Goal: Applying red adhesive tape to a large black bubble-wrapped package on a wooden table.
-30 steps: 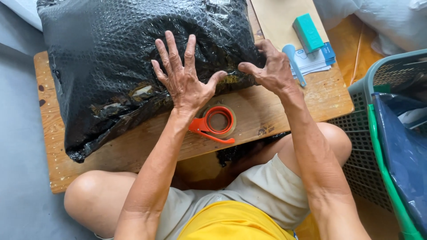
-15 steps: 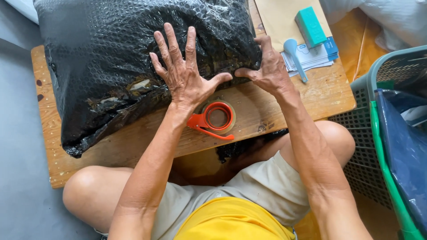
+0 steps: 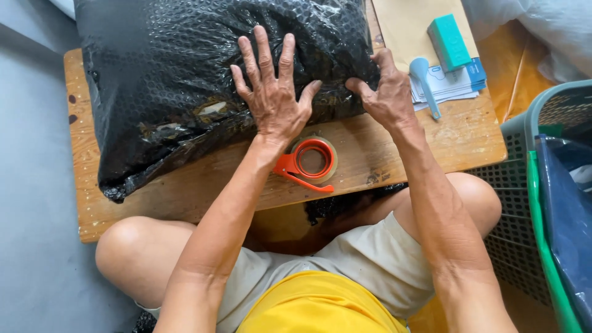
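Both hands are on the parcel right now: the left hand (image 3: 274, 102) lies flat with its fingers spread wide, palm pressed down on the near edge of the big black bubble-wrapped package (image 3: 185, 80), gripping nothing, just pressing. The right hand (image 3: 385, 92) sits just beside it at the package's right corner, fingers curled and pinching at the wrap there, thumb pointing toward the left hand; what exactly lies between those fingertips I cannot tell. The package itself lies across the low wooden counter (image 3: 394, 157), filling most of its far and left part, shiny and puffy, with a rumpled seam of clear tape running along the near side. Right under the left wrist, on bare wood, rests an orange tape dispenser (image 3: 311, 163) with its roll of brown tape, touching neither hand. Off to the right of the right hand, a pale blue-handled tool (image 3: 424, 80) lies on a small stack of papers (image 3: 456, 86), a teal box (image 3: 449, 42) above them on a tan envelope (image 3: 404, 28). At the far right stands a grey mesh basket (image 3: 518, 185) with a green rim, dark blue plastic inside. The person's bare knees show under the counter's near edge.
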